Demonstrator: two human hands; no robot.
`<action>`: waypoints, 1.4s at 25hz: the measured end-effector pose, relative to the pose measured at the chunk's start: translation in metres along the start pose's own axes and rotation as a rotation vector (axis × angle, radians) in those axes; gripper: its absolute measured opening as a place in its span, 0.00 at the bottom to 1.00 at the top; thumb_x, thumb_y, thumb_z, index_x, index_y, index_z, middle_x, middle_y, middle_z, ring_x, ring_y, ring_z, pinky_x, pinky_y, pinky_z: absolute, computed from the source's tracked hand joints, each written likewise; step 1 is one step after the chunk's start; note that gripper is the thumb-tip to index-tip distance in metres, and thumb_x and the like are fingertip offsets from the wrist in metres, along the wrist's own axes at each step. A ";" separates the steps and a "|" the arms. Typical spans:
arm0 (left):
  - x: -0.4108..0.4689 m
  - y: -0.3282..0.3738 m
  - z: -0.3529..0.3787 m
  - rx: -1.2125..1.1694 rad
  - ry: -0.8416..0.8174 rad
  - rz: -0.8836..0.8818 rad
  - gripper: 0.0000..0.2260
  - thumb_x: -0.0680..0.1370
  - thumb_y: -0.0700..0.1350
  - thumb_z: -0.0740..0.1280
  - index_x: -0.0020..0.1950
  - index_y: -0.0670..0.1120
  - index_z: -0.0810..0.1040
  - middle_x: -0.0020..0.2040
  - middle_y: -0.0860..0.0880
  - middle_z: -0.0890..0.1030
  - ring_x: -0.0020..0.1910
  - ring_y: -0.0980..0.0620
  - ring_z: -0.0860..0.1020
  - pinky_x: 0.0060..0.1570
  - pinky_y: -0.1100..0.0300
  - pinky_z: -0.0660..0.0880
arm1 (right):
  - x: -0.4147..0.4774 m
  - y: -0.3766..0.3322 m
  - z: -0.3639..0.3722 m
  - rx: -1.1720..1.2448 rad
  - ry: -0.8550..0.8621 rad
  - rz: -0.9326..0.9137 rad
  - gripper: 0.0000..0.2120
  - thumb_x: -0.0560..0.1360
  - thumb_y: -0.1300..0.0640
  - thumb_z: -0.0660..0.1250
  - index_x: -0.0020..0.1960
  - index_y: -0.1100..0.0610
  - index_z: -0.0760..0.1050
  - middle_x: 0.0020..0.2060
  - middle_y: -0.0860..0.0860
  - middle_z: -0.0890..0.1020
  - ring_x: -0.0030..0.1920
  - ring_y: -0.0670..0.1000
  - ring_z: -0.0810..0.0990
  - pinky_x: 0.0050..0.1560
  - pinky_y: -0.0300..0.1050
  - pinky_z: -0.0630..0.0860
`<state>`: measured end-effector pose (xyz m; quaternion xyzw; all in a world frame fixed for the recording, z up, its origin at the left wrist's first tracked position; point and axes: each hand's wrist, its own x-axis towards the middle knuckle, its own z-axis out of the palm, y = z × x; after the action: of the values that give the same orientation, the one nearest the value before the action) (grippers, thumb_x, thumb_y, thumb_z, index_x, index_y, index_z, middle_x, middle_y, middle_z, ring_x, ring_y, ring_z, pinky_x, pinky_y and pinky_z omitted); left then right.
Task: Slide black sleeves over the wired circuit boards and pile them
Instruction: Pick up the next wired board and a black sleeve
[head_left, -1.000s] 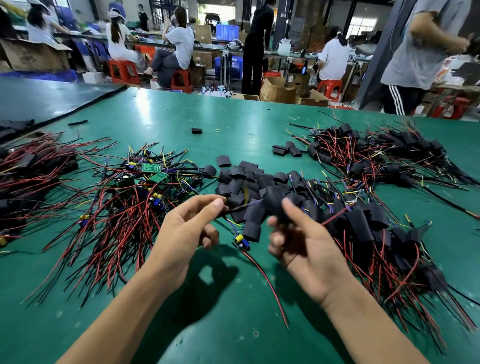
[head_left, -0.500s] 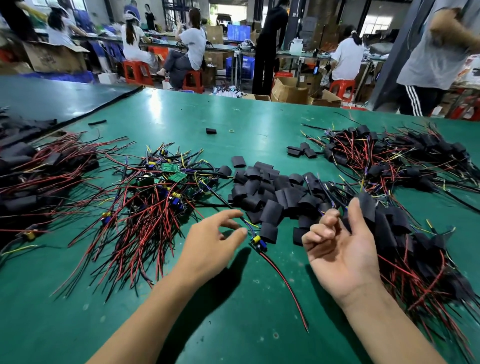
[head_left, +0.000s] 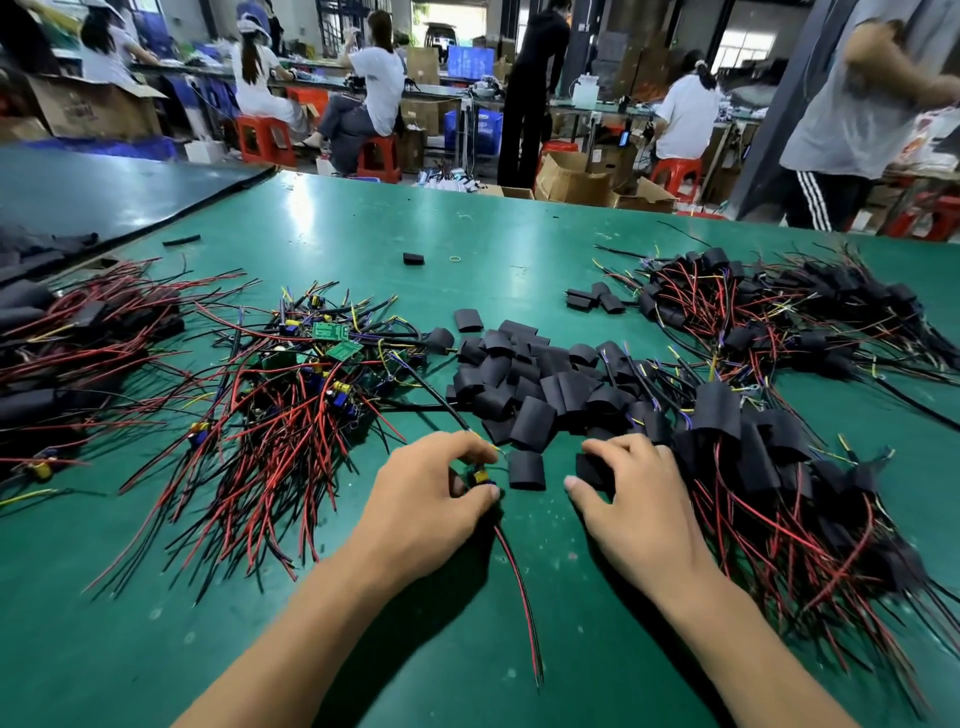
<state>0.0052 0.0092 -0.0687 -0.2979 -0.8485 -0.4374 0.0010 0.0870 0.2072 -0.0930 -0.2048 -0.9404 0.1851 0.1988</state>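
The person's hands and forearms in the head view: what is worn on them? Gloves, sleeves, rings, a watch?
The left hand and the right hand wear no gloves, and no ring shows. The left forearm and the right forearm are uncovered down to the picture's lower edge: no sleeve, watch or wristband shows.

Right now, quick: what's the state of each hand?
Left hand: closed, pinching a wired circuit board.
Right hand: closed, gripping a black sleeve.
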 end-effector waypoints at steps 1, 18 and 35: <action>0.000 0.004 -0.002 -0.084 0.019 0.006 0.11 0.71 0.43 0.76 0.49 0.55 0.79 0.43 0.56 0.80 0.36 0.54 0.78 0.43 0.59 0.76 | 0.000 0.001 -0.001 -0.006 0.000 -0.026 0.19 0.74 0.49 0.73 0.62 0.55 0.81 0.54 0.50 0.79 0.56 0.54 0.72 0.60 0.47 0.68; 0.009 0.019 -0.017 -1.129 -0.050 -0.500 0.23 0.60 0.41 0.76 0.52 0.47 0.74 0.40 0.51 0.83 0.36 0.55 0.80 0.36 0.61 0.73 | 0.001 0.000 -0.008 0.149 -0.142 -0.036 0.23 0.67 0.36 0.72 0.56 0.47 0.81 0.47 0.42 0.76 0.50 0.47 0.78 0.53 0.45 0.75; 0.010 0.024 -0.017 -1.178 0.179 -0.349 0.05 0.68 0.42 0.73 0.41 0.43 0.87 0.43 0.41 0.85 0.40 0.45 0.85 0.40 0.58 0.82 | 0.003 -0.018 -0.020 1.188 -0.094 0.259 0.13 0.68 0.43 0.76 0.42 0.53 0.85 0.25 0.46 0.71 0.23 0.45 0.66 0.22 0.34 0.63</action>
<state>0.0046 0.0123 -0.0383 -0.0674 -0.4975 -0.8492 -0.1639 0.0879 0.1989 -0.0670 -0.1630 -0.6516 0.7095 0.2130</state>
